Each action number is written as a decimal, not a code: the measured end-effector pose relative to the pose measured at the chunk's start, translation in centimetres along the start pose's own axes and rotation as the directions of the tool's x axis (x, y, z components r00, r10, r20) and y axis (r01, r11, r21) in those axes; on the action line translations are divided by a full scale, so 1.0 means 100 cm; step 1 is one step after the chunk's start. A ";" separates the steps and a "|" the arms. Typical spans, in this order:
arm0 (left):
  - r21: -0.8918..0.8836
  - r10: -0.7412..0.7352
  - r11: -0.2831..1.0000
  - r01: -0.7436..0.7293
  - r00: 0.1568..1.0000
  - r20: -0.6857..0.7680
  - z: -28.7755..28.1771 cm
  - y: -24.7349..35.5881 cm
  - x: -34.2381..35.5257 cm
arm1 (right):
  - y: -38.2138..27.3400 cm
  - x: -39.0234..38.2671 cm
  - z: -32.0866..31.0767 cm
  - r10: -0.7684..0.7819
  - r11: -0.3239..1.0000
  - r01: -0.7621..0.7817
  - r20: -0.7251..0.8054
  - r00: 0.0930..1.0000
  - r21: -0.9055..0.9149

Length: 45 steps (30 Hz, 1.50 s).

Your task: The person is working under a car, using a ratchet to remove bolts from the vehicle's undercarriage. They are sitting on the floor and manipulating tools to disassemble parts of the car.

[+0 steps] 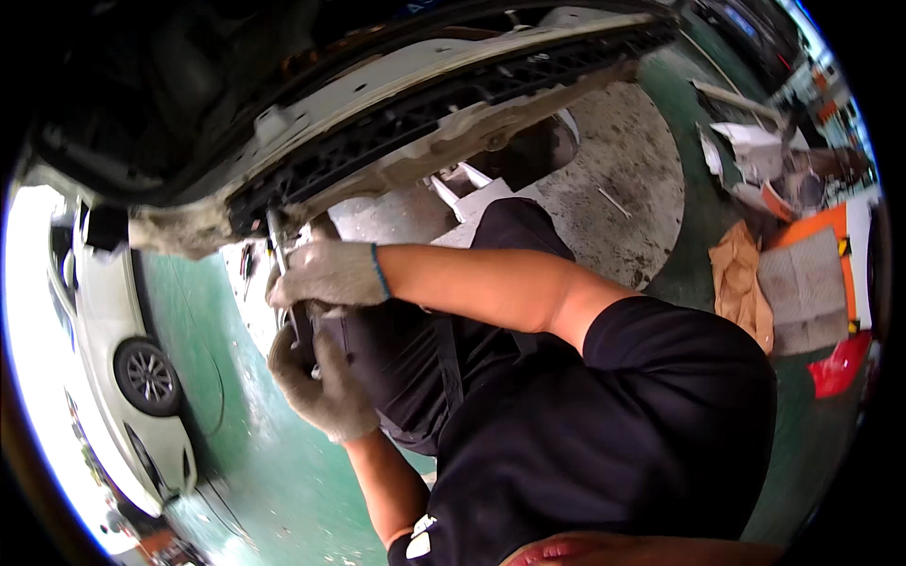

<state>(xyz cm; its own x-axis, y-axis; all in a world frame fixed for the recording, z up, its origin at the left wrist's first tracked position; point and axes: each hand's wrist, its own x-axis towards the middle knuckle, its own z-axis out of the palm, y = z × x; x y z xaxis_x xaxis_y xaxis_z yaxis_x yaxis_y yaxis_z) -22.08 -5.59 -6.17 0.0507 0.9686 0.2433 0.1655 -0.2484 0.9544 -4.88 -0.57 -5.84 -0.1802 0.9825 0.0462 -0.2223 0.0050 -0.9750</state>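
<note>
Both my hands wear pale knitted gloves. My right hand (326,272) is closed around a slim metal tool (277,236), perhaps a wrench, whose upper end meets the underside of a black ribbed plastic strip (368,141) along the vehicle body (170,113) above me. My left hand (321,387) is below the right, its fingers curled around the lower part of the tool, thumb upward. Exactly what the tool's top end engages is too small to make out. My dark-clothed legs lie behind both hands.
A white car (127,443) stands at left, cables on the green floor (203,311) beside it. A round pale plate (628,189) lies beneath me. At right are loose panels (746,141), brown paper (731,274), a grey mat (802,292) and a red lamp (840,363).
</note>
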 end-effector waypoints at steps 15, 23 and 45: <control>-0.367 -0.204 0.889 0.274 0.954 0.217 -0.022 -0.018 0.019 | 0.012 0.010 0.009 -0.086 0.988 0.099 -0.105 0.991 0.121; 0.289 0.182 0.941 -0.174 0.983 -0.001 0.001 0.007 0.012 | 0.007 0.008 0.004 0.048 0.996 -0.043 -0.064 0.997 0.084; 0.292 0.307 0.908 -0.302 0.951 0.030 0.016 0.006 0.010 | 0.009 0.011 0.006 0.068 0.998 -0.068 -0.098 0.993 0.003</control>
<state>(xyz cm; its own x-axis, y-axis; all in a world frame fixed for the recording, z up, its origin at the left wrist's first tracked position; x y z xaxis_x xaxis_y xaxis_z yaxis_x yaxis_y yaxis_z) -20.36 -4.77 -5.66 0.1286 0.8452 0.5188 0.4225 -0.5200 0.7424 -5.83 0.42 -6.54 -0.1000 0.9941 -0.0422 -0.2127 -0.0628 -0.9751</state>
